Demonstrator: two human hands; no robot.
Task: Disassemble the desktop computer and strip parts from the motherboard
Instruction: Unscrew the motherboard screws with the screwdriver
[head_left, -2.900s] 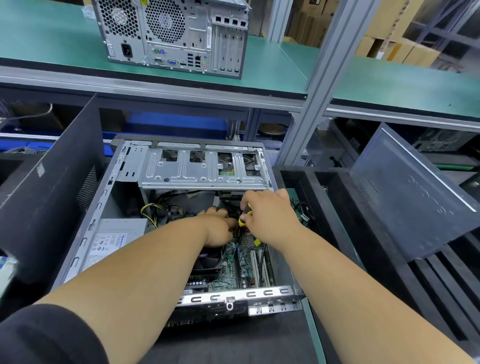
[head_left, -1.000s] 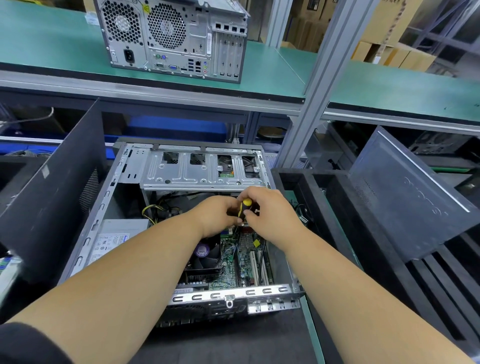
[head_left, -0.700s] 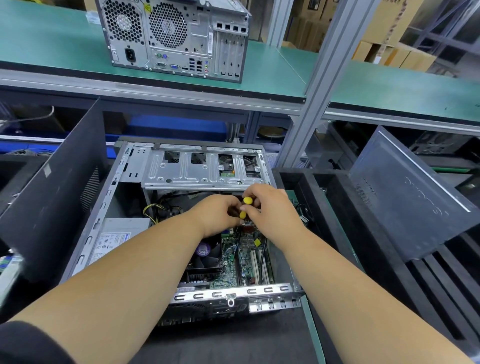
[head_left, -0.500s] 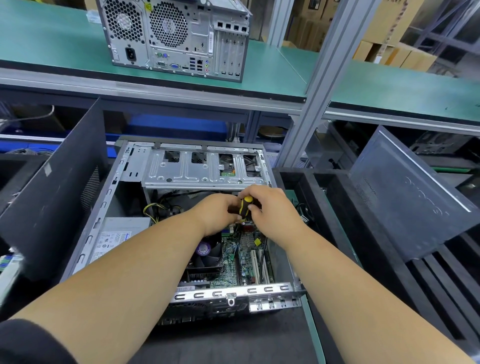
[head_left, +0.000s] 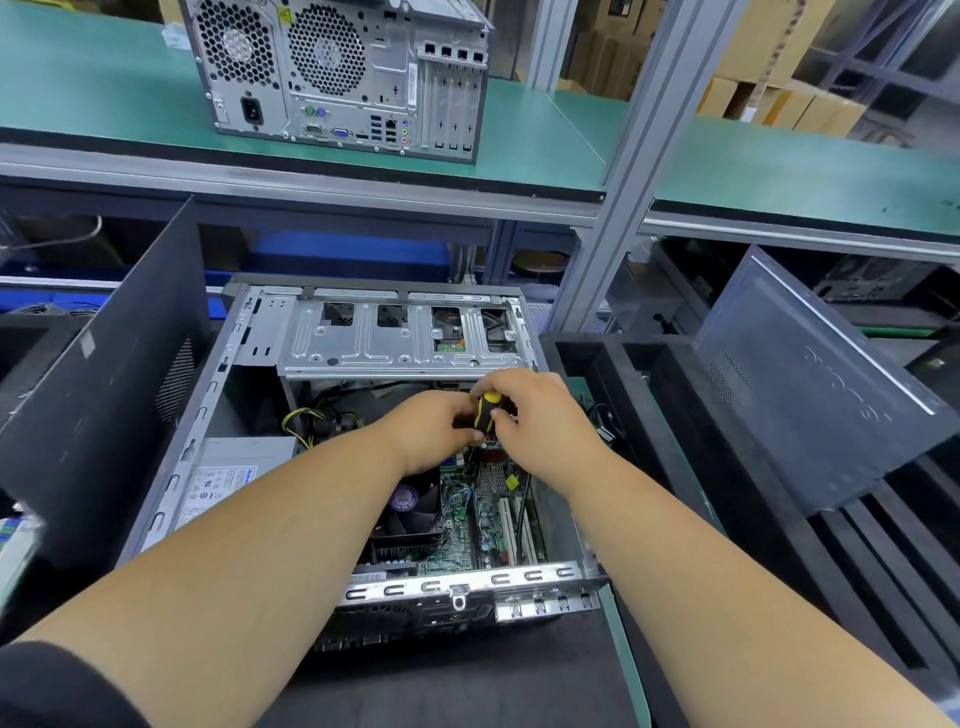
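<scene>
Reaching from the near edge of the table, both forearms run forward over the opened desktop computer (head_left: 363, 467), which lies on its side with the open face up so the motherboard (head_left: 483, 525) can be worked from above. Nearest the viewer is the case's slotted rear rail (head_left: 467, 584); beyond it sit the cooler fan (head_left: 410, 506) and, toward the left wall, the power supply (head_left: 228, 475). Over the far part of the board the right hand (head_left: 540, 421) curls round the yellow-and-black screwdriver (head_left: 487, 413), held nearly upright, presumably to bear straight down on a screw hidden beneath it. The left hand (head_left: 431, 426) lies against the tool with curled fingers, apparently steadying it; whether it actually grips the handle cannot be told. Past the hands the drive cage (head_left: 395, 343) spans the case's far end. Farther still, a second tower (head_left: 337, 73) stands on the green shelf (head_left: 545, 130). Compared with half a second earlier, the hands sit in almost the same place; only the handle's visible yellow cap has shifted slightly, consistent with turning.
</scene>
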